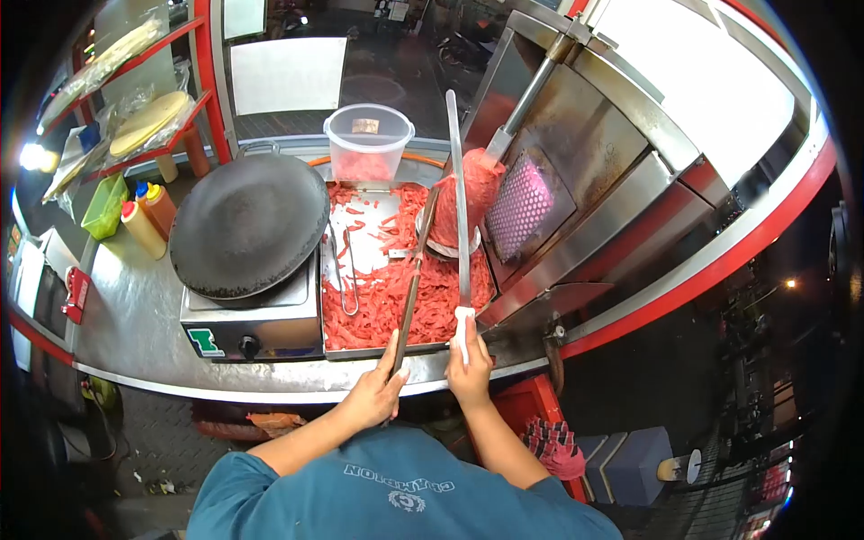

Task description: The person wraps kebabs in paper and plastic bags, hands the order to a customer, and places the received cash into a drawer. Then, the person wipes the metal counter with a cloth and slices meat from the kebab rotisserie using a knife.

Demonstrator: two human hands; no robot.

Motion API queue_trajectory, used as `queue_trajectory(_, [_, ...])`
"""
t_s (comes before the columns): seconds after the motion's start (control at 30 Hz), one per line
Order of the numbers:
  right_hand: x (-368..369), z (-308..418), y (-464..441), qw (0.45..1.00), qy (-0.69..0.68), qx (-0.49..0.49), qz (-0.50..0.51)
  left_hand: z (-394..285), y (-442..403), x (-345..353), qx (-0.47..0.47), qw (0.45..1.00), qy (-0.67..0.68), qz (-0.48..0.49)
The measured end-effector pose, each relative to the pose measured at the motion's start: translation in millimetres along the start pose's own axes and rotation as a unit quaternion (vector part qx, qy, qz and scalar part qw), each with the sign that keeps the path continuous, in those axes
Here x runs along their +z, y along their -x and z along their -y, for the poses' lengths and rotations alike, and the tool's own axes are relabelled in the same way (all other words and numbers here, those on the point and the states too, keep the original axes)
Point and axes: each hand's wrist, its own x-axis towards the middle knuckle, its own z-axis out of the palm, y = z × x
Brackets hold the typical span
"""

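Note:
My right hand (470, 364) is closed around the white handle of a long knife (462, 207), whose blade points away from me. My left hand (373, 393) grips a long, thin dark bar (411, 301), its exact kind unclear. Both reach up towards a cone of reddish meat (479, 184) on an upright spit (531, 94), and overlap it in view; contact cannot be made out. Below lies a metal tray (346, 354) with many shaved meat strips (378, 319). Metal tongs (349, 288) rest in the tray's left part.
A grill with a glowing pink burner (520, 205) stands right of the meat. Left of the tray, a black domed pan (250, 225) sits on a stove (252, 328). A clear plastic tub (367, 135) is behind the tray. Sauce bottles (144, 229) and shelved flatbreads (148, 123) are at left.

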Motion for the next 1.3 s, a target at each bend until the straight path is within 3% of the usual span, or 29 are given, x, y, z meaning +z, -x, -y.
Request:
queue_trajectory(0.07, [-5,8,7,0.999,0.037,-0.015,-0.004,2,-7,-2,0.012,1.000,-0.009,0.007])
queue_trajectory(0.2, [-27,-1,105,0.998,0.055,-0.007,0.011,-2,-17,-5,0.021,1.000,-0.003,0.003])
queue_trajectory(0.4, [-11,26,-15,0.997,0.055,0.020,0.049,-10,-22,3,0.028,0.999,0.003,-0.020])
queue_trajectory(0.6, [-46,16,98,0.994,0.065,0.059,0.071,-10,-52,-8,0.047,0.986,0.160,0.013])
queue_trajectory(0.77, [-27,40,-1,0.985,0.021,0.109,0.131,-19,-62,-16,0.007,0.909,0.411,0.069])
queue_trajectory(0.83, [-20,76,-36,0.938,-0.110,0.287,0.160,-19,-65,-14,-0.018,0.875,0.478,0.071])
queue_trajectory(0.87, [-20,75,-26,0.904,-0.223,0.319,0.175,-12,-64,-15,-0.003,0.863,0.499,0.080])
queue_trajectory(0.93, [-29,72,21,0.866,-0.319,0.346,0.168,-1,-53,-18,-0.008,0.869,0.488,0.079])
queue_trajectory(1.03, [-30,39,91,0.897,-0.308,0.289,0.133,13,-25,-22,-0.005,0.939,0.337,0.064])
queue_trajectory(1.13, [-15,23,35,0.962,-0.233,0.130,0.061,20,7,-22,0.003,0.990,0.136,0.042])
queue_trajectory(1.23, [-2,31,-28,0.984,-0.163,0.064,0.019,9,28,-15,-0.004,0.998,0.059,0.034])
queue_trajectory(1.27, [0,36,-30,0.974,-0.199,0.104,0.006,9,31,-15,-0.005,0.999,0.040,0.031])
queue_trajectory(1.3, [-1,21,-8,0.983,-0.169,0.075,0.006,14,31,-15,0.003,0.998,0.046,0.038])
